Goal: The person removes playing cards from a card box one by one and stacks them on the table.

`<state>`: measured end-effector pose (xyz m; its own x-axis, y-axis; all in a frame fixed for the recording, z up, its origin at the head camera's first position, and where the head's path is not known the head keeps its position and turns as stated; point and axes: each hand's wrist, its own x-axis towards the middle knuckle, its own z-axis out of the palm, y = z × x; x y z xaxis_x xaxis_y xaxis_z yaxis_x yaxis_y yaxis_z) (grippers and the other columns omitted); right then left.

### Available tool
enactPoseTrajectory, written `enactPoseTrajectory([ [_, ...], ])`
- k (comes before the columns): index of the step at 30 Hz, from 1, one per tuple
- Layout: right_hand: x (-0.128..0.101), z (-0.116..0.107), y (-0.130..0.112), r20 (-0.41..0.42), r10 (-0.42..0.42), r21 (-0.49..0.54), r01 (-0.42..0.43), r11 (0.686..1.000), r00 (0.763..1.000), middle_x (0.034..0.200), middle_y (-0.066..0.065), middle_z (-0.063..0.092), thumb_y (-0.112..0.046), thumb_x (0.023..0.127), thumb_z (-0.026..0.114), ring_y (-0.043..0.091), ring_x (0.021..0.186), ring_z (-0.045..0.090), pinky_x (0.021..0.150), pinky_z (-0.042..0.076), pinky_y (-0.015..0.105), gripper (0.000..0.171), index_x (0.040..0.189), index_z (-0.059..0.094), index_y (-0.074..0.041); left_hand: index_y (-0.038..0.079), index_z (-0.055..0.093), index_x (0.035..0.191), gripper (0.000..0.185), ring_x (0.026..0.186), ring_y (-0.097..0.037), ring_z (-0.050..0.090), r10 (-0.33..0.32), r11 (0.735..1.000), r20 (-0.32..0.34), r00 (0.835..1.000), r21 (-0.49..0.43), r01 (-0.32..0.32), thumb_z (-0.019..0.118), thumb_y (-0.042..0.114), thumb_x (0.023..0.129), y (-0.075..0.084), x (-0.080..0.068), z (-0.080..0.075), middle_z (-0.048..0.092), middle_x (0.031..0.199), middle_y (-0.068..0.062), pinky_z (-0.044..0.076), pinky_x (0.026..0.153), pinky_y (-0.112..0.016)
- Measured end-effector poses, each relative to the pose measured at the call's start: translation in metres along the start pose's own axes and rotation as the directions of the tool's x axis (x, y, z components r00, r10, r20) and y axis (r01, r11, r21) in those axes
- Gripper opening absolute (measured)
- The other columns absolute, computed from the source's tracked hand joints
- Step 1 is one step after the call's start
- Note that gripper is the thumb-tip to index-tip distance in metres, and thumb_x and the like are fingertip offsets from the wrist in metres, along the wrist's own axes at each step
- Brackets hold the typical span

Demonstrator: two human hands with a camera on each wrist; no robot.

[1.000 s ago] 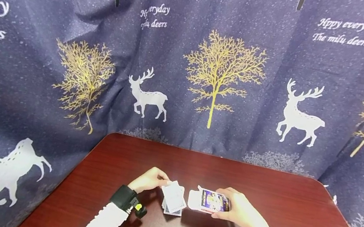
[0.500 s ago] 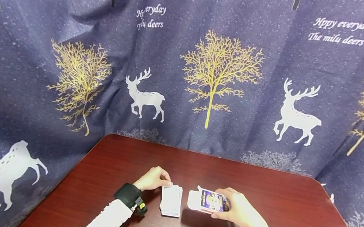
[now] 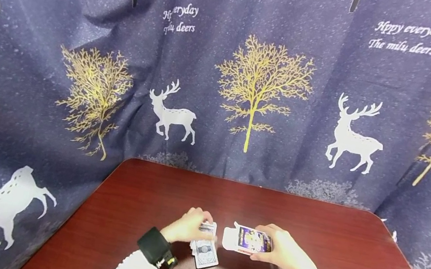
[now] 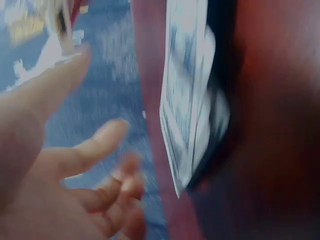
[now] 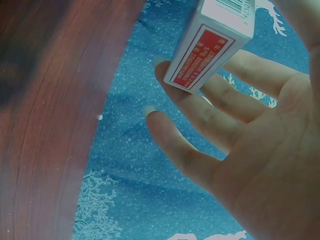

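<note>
Several playing cards (image 3: 206, 256) lie in a loose, uneven pile on the table, a blue-patterned back on top. My left hand (image 3: 189, 227) hovers over the pile's left and far part, hiding some of it. In the blurred left wrist view the fingers of that hand (image 4: 75, 185) are spread apart, with a gap between them and the cards (image 4: 185, 85). My right hand (image 3: 286, 251) grips a card box (image 3: 254, 241) by its right end, thumb and fingers on its sides. The box's white flap stands open toward the pile. Its red-labelled end (image 5: 204, 59) shows in the right wrist view.
The reddish-brown wooden table (image 3: 174, 182) has a glossy bright patch at its near side. Behind it and to the left hangs a dark blue curtain (image 3: 269, 171) with deer and trees. Black straps (image 3: 155, 246) with small cameras sit on both wrists.
My left hand has moved from the pile's far left corner to over the cards. A blue-patterned back now tops the pile instead of a white card, slanting nearer. The right hand stays put.
</note>
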<state>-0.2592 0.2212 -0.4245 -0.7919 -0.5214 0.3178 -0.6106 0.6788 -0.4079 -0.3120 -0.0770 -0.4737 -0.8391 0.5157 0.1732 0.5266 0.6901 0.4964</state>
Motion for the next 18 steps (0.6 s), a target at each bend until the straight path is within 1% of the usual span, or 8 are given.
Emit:
enactPoseTrajectory([
  [2, 0.0, 0.001, 0.0, -0.007, -0.006, -0.003, 0.006, 1.0, 1.0, 0.095, -0.002, 0.063, -0.037, 0.068, 0.085, 0.004, 0.079, 0.054, 0.068, 0.046, 0.022, 0.057, 0.111, 0.065, -0.006, 0.019, 0.063, 0.107, 0.053, 0.102, -0.023, 0.045, 0.025, 0.997, 0.059, 0.998, 0.078, -0.03, 0.085, 0.045, 0.066, 0.009, -0.009, 0.007, 0.054, 0.111, -0.007, 0.032, 0.074, -0.032],
  [3, 0.0, 0.002, -0.001, -0.007, -0.008, -0.002, 0.008, 1.0, 1.0, 0.094, -0.002, 0.063, -0.036, 0.068, 0.085, 0.004, 0.079, 0.054, 0.068, 0.046, 0.022, 0.056, 0.111, 0.065, -0.006, 0.023, 0.062, 0.109, 0.059, 0.107, -0.024, 0.041, 0.028, 0.993, 0.087, 0.996, 0.115, -0.038, 0.086, 0.048, 0.062, 0.013, -0.014, 0.011, 0.05, 0.117, -0.008, 0.029, 0.074, -0.032],
  [5, 0.001, 0.002, -0.001, -0.008, -0.01, -0.002, 0.01, 1.0, 1.0, 0.094, -0.003, 0.063, -0.036, 0.068, 0.085, 0.004, 0.078, 0.053, 0.067, 0.045, 0.022, 0.056, 0.111, 0.065, -0.006, 0.03, 0.062, 0.111, 0.063, 0.117, -0.027, 0.037, 0.052, 0.983, 0.119, 0.992, 0.169, -0.071, 0.088, 0.048, 0.057, 0.017, -0.019, 0.015, 0.045, 0.129, -0.011, 0.028, 0.077, -0.033],
  [7, 0.001, 0.002, -0.001, 0.001, -0.003, -0.001, 0.003, 1.0, 1.0, 0.094, -0.003, 0.063, -0.036, 0.068, 0.085, 0.004, 0.079, 0.053, 0.068, 0.046, 0.022, 0.057, 0.111, 0.065, -0.006, 0.035, 0.063, 0.11, 0.06, 0.125, -0.029, 0.032, 0.056, 0.976, 0.137, 0.989, 0.202, -0.084, 0.088, 0.047, 0.058, 0.018, -0.022, 0.017, 0.04, 0.138, -0.013, 0.028, 0.08, -0.035],
  [10, 0.001, 0.002, -0.001, 0.019, 0.01, -0.001, -0.01, 1.0, 1.0, 0.095, -0.002, 0.063, -0.038, 0.068, 0.085, 0.004, 0.08, 0.053, 0.069, 0.045, 0.023, 0.059, 0.113, 0.065, -0.005, 0.039, 0.066, 0.109, 0.053, 0.129, -0.029, 0.03, 0.054, 0.969, 0.159, 0.986, 0.229, -0.09, 0.087, 0.044, 0.061, 0.017, -0.024, 0.016, 0.038, 0.144, -0.014, 0.029, 0.084, -0.036],
  [14, -0.001, 0.003, -0.002, 0.014, 0.01, -0.004, -0.01, 1.0, 1.0, 0.095, -0.002, 0.063, -0.039, 0.068, 0.085, 0.003, 0.079, 0.053, 0.069, 0.045, 0.022, 0.06, 0.112, 0.065, -0.005, 0.039, 0.068, 0.106, 0.045, 0.127, -0.028, 0.032, 0.059, 0.969, 0.177, 0.983, 0.226, -0.099, 0.087, 0.037, 0.065, 0.015, -0.026, 0.01, 0.04, 0.143, -0.013, 0.03, 0.085, -0.037],
  [18, 0.0, 0.004, -0.002, 0.013, 0.003, -0.004, -0.003, 1.0, 1.0, 0.095, -0.002, 0.063, -0.039, 0.068, 0.085, 0.004, 0.08, 0.054, 0.07, 0.046, 0.023, 0.06, 0.112, 0.065, -0.005, 0.037, 0.069, 0.103, 0.04, 0.122, -0.026, 0.036, 0.082, 0.964, 0.151, 0.985, 0.241, -0.117, 0.085, 0.032, 0.067, 0.012, -0.026, 0.006, 0.044, 0.139, -0.011, 0.031, 0.084, -0.034],
])
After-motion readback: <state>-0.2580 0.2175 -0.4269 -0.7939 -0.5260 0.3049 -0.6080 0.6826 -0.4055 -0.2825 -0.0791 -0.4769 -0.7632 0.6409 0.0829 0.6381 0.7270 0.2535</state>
